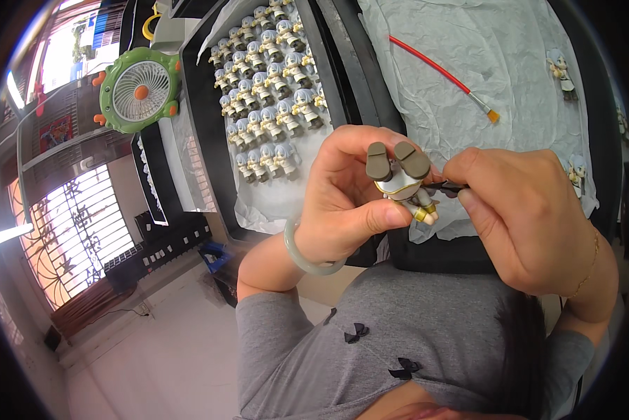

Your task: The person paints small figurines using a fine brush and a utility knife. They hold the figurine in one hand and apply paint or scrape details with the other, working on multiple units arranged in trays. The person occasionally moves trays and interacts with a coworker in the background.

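Note:
Between the fingers of my left hand [342, 203] is a small figurine [398, 187], turned so the brown soles of its boots face up. White clothing with gold trim and a tiny yellow-cuffed hand show on it; its head is hidden by my fingers. My right hand [521, 213] pinches a thin dark tool [446, 187], whose tip meets the figurine's side. What kind of tool it is, I cannot make out. A red-handled brush [444, 73] with a flat tan tip lies beyond my hands on crumpled white paper [461, 140].
Rows of similar figurines [269, 84] stand in a paper-lined black tray [220, 150] at the far left. Two more figurines, one of them [561, 73], lie along the right side of the paper. A green fan [139, 91] stands left of the tray.

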Tool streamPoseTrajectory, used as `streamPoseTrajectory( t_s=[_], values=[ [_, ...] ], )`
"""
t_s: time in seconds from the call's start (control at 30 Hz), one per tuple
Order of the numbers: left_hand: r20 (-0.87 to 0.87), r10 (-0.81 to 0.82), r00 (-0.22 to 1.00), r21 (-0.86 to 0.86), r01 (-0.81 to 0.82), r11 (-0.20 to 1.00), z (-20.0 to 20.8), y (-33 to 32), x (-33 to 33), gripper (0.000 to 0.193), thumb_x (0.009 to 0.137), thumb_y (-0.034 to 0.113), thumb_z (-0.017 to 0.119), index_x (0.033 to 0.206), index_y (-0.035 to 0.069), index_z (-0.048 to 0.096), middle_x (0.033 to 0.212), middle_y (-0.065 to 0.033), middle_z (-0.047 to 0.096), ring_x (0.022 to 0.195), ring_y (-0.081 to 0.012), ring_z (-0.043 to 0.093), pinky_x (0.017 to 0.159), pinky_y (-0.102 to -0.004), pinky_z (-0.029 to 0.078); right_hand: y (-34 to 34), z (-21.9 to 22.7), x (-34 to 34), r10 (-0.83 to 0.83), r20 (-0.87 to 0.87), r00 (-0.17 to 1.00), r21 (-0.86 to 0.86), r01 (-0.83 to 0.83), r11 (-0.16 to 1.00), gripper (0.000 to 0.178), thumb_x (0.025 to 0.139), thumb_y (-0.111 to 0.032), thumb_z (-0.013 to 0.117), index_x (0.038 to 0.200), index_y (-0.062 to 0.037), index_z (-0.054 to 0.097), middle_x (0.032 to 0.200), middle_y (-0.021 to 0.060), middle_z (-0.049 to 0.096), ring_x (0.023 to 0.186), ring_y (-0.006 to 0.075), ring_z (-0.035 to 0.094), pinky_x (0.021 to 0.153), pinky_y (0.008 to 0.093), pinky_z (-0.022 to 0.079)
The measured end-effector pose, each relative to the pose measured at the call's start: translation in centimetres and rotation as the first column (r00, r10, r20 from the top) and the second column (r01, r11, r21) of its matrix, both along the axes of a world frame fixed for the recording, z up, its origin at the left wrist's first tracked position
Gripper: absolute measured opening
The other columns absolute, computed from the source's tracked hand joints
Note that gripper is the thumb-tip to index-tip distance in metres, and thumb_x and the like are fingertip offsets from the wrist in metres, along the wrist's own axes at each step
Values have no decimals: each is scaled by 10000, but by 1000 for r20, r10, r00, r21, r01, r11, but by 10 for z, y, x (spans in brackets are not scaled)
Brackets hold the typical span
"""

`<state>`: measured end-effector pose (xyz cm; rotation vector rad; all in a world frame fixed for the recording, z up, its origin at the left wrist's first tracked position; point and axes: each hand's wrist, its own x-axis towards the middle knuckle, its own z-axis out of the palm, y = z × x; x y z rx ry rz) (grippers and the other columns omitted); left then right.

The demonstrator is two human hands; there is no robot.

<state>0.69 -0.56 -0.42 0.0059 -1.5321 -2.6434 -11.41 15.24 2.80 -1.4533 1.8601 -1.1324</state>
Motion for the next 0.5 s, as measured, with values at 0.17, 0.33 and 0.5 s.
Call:
streamPoseTrajectory(
  t_s=[0.17, 0.33, 0.5],
  values=[
    [-14, -28, 1000, 7, 28, 1000, 0, 0, -1, 449, 711, 87, 635, 1059, 73, 352, 975, -120, 491, 927, -219, 509, 788, -344, 446, 0, 4, -7, 38, 295, 955, 78, -64, 995, 82, 694, -7, 454, 760, 16, 497, 536, 102, 475, 429, 229, 463, 425, 292, 343],
    [93, 34, 995, 70, -40, 997, 7, 4, 2, 458, 712, 105, 636, 1068, 80, 350, 966, -121, 492, 921, -222, 510, 786, -358, 447, -1, 6, -10, -6, 314, 949, 19, 0, 1000, 80, 696, 1, 452, 762, 18, 494, 560, 105, 476, 441, 223, 459, 428, 287, 341],
    [101, 50, 994, 144, -64, 987, 7, 6, -1, 468, 723, 116, 625, 1094, 93, 341, 967, -123, 491, 925, -225, 509, 791, -369, 448, 0, 2, 0, -95, -79, 992, -130, 84, 988, 120, 663, 43, 474, 779, 19, 494, 620, 118, 496, 483, 249, 484, 444, 310, 362]
  ],
)
